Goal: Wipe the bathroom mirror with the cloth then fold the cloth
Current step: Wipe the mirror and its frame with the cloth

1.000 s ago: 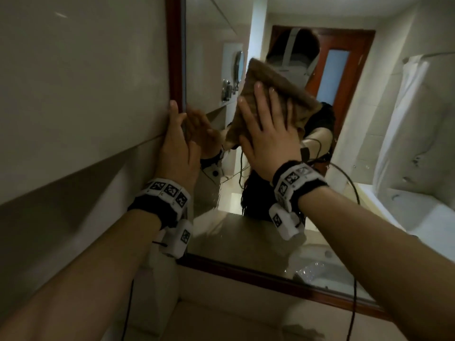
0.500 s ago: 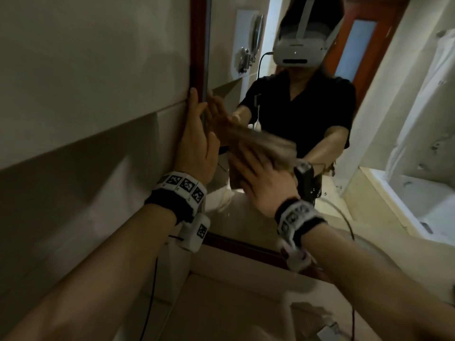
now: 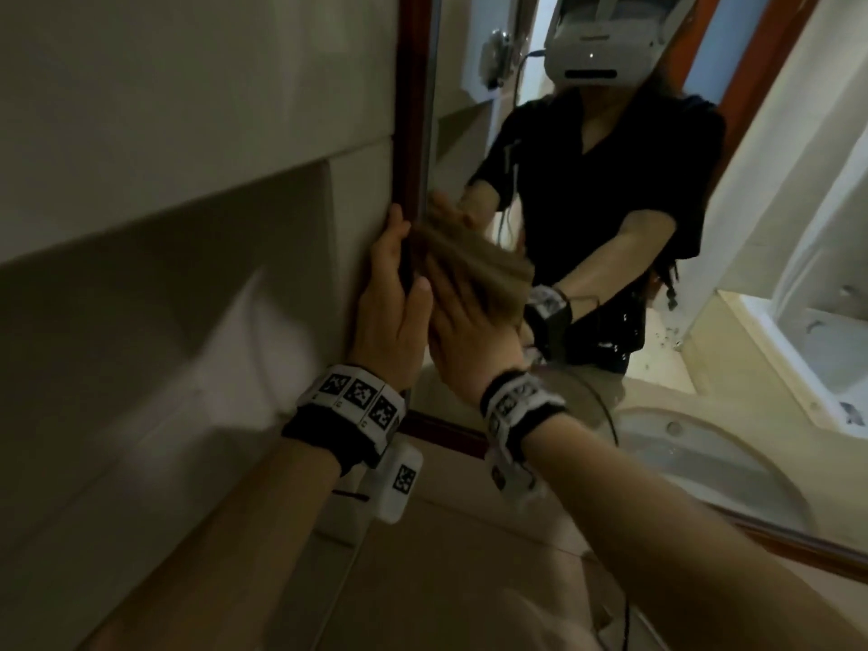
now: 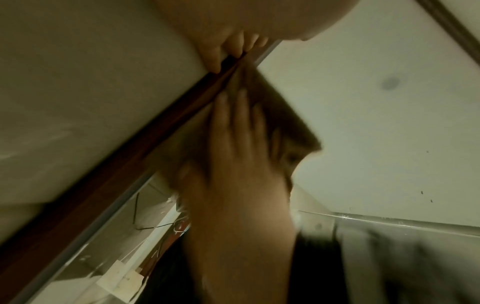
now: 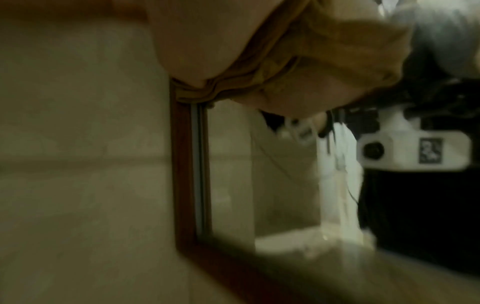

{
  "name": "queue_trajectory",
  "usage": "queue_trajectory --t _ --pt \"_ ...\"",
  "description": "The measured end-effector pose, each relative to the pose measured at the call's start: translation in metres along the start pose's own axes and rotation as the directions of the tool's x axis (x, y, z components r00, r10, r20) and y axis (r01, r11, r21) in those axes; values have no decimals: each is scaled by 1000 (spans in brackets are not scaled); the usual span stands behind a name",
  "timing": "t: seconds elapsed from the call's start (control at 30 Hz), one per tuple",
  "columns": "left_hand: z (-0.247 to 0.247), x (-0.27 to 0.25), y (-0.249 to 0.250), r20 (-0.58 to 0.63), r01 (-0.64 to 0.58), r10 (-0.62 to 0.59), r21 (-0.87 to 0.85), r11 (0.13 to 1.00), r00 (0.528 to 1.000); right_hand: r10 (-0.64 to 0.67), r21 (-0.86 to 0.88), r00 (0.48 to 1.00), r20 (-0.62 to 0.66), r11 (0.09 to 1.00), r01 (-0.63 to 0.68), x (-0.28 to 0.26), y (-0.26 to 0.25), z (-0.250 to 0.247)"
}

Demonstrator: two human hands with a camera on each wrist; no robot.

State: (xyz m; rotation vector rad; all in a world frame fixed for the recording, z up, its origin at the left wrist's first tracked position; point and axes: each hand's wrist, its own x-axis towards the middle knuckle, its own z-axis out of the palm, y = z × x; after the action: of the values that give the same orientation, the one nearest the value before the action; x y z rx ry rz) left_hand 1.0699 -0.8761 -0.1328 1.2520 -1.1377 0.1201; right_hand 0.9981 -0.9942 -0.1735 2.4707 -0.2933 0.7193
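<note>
On the far left runs a wall of pale beige glossy tiles [image 3: 188, 133], darker in its lower half. Next along is the dark reddish-brown wooden frame [image 3: 409, 133] of the bathroom mirror [image 3: 469, 148], standing upright against the tiles.

The left hand [image 3: 387, 293] lies flat on the tiled wall right at the frame's edge, fingers straight and together and pointing up, with the thumb lying toward the glass. It holds nothing. In the left wrist view its fingertips [image 4: 215, 61] touch the wall just beside the frame. A black band with white square-patterned markers [image 3: 357, 406] wraps that wrist.

Just to the right, almost touching the left hand, the right hand [image 3: 462, 331] presses a crumpled tan-brown cloth [image 3: 479, 270] flat against the glass, low on the mirror and close to its left edge. The fingers are spread and straight over the cloth rather than curled round it; the left wrist view shows them laid out along the fabric [image 4: 285, 127], though blurred. From the right wrist view, the cloth [image 5: 324, 51] bunches in folds under the palm and reaches the frame [image 5: 182, 164].

Further right the glass reflects a person in a black short-sleeved top [image 3: 610, 180] wearing a white headset [image 3: 601, 44]. A white basin [image 3: 695, 458] shows at the lower right.
</note>
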Motion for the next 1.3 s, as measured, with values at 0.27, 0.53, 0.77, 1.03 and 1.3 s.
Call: queue_trajectory --t 0.27,0.53,0.77,1.03,1.3 --pt "2 0 4 16 -14 14 49 999 1000 -54 138 974 222 990 23 -75 -37 42" --pt "0 0 -2 14 -11 12 -47 999 1000 198 97 974 -111 977 -188 2 17 -28" --pt "2 -1 -14 36 -54 56 -58 997 998 81 197 996 29 977 -85 -59 -44 43" --pt "4 2 -18 82 -65 68 -39 997 994 46 368 951 306 916 -163 -113 -76 91" --pt "21 0 -10 -24 -74 77 96 993 997 64 221 978 200 969 -108 -129 -24 52"
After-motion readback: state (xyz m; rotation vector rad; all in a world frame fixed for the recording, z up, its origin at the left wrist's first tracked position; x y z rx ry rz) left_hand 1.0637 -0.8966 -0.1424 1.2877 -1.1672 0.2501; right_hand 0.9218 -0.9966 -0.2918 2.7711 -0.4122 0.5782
